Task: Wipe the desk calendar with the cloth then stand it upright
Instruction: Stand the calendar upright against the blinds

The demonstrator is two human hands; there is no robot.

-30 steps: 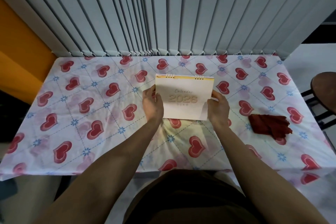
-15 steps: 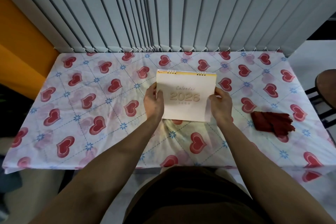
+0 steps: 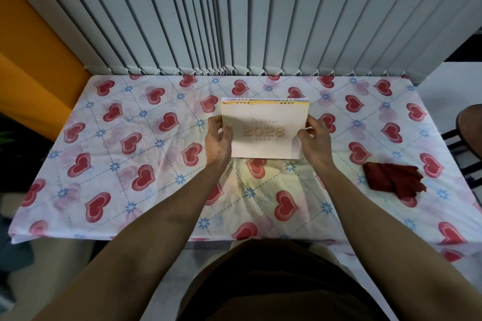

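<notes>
A cream desk calendar [image 3: 264, 129] with "2026" on its cover and wire rings along its top edge stands tilted at the middle of the table. My left hand [image 3: 217, 142] grips its left edge and my right hand [image 3: 314, 142] grips its right edge. A dark red cloth [image 3: 393, 181] lies crumpled on the table to the right, apart from both hands.
The table [image 3: 104, 164] wears a white cover printed with red hearts. Grey vertical blinds [image 3: 234, 21] hang right behind its far edge. A dark round stool [image 3: 470, 130] stands off the right end, and an orange wall [image 3: 31, 65] is at the left.
Both hands have kept hold of the calendar's sides. My head has shifted, so the table sits a little lower and closer in view.
</notes>
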